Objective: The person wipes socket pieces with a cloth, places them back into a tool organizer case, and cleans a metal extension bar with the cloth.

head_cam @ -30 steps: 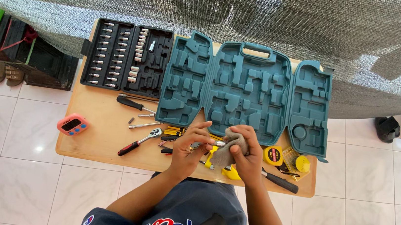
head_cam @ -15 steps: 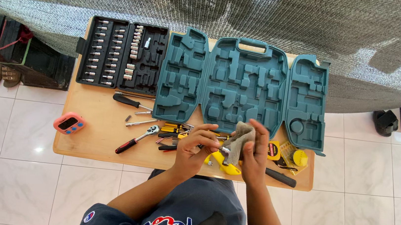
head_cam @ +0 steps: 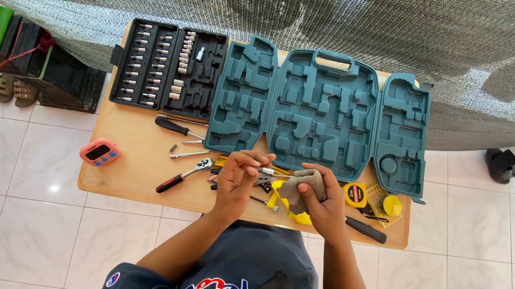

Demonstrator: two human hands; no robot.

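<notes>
While the left hand (head_cam: 236, 177) pinches one end of a slim metal bit (head_cam: 272, 172), the right hand (head_cam: 321, 202) closes a crumpled grey-brown cloth (head_cam: 303, 187) around its other end. Bit: short, silvery, lying level, above the wooden table's (head_cam: 128, 163) near edge, before the open teal tool case (head_cam: 325, 107).

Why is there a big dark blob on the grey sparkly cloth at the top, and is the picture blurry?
Head view: the blob is a shadow on the grey mesh cloth; daylight is bright and even; a soft glare spot shows on the white floor tiles; the open teal plastic tool case looks sharp, not blurry.
</notes>
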